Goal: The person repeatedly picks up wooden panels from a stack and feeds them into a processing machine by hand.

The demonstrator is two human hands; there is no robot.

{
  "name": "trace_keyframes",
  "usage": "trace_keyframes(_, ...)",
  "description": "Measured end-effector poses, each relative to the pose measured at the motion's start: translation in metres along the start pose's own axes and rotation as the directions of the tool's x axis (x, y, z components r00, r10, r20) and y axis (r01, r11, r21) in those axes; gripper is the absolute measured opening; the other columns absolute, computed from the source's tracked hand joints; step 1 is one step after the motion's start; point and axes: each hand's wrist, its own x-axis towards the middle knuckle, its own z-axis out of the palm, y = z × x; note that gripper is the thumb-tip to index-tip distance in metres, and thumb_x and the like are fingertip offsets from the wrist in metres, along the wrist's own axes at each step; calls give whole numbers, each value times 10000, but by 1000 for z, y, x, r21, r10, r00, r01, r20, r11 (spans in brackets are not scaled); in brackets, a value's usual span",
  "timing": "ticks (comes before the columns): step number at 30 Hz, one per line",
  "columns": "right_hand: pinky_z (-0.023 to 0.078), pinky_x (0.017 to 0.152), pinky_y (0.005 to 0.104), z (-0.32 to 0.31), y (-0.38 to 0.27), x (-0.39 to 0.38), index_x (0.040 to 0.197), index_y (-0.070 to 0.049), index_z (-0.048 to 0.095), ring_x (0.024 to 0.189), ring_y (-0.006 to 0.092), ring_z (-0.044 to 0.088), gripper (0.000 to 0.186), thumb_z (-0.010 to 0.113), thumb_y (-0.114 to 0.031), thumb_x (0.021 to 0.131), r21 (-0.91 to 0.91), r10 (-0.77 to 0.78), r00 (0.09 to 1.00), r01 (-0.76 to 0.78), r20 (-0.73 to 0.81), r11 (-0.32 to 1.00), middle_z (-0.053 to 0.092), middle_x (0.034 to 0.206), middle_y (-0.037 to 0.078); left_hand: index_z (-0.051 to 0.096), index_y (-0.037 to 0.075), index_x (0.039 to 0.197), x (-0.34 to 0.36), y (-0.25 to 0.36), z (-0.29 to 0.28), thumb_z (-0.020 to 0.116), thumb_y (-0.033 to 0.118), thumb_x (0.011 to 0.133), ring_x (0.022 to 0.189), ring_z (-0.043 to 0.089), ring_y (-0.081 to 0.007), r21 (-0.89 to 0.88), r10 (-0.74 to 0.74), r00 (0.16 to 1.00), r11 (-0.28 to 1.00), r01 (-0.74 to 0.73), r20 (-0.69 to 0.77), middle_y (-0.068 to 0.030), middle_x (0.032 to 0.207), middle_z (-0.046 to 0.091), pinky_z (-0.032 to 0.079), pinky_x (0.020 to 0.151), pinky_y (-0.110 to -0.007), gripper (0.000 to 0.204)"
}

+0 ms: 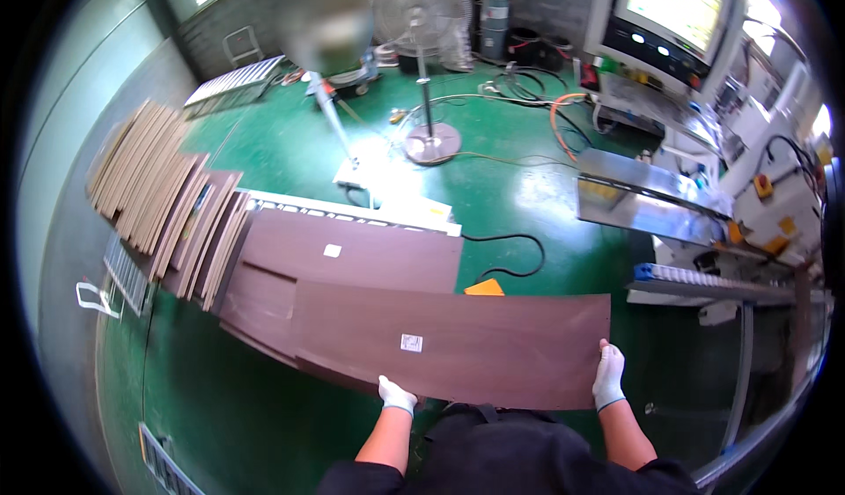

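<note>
My left hand and my right hand, in white gloves, grip a long reddish-brown panel with a small white label, the left on its near edge, the right at its right end. Its left part lies over similar flat panels resting on a metal support. Further left, several boards lean in overlapping rows. My fingers are largely hidden beneath or behind the panel.
A pedestal fan stands beyond on green flooring with hoses and cables. At right are a machine with a screen, a shiny metal table and a rail. A yellow object sits behind my panel.
</note>
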Motion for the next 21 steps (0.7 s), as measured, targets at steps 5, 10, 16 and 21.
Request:
trace_keyframes(5,333,701,263,-128,-9,15,762,-85,509,752,77,358,298,556,-287,976,14,-151,958,159,-242,987,401,775,-60,489,106,1361,-60,-89,69,252,476,941,1277,449,-344,84,-119,992,990,116,36,-114,1400,483,362,1050,-536,608)
trace_keyframes(10,403,841,281,-252,10,-7,948,-18,624,885,97,481,313,529,-312,992,176,-75,871,182,-485,967,555,927,-8,399,122,1405,-119,-152,161,287,551,984,1349,378,-313,252,-498,850,856,451,173,-121,1468,391,293,1109,-532,611)
trace_keyframes(16,446,963,322,-359,11,-130,1165,53,596,1070,173,573,432,459,-325,1009,258,58,649,217,-759,941,615,1168,95,454,102,1351,-170,-245,235,457,337,983,1278,450,-290,667,-776,592,562,489,220,-98,1379,496,359,1061,-493,437)
trace_keyframes(21,427,1007,353,-401,70,-222,1256,57,541,1149,228,554,494,451,-355,998,460,225,548,340,-806,820,566,1275,120,466,69,1329,-190,-320,247,522,231,971,1225,507,-280,901,-878,460,302,311,135,-100,1349,528,394,1049,-448,397)
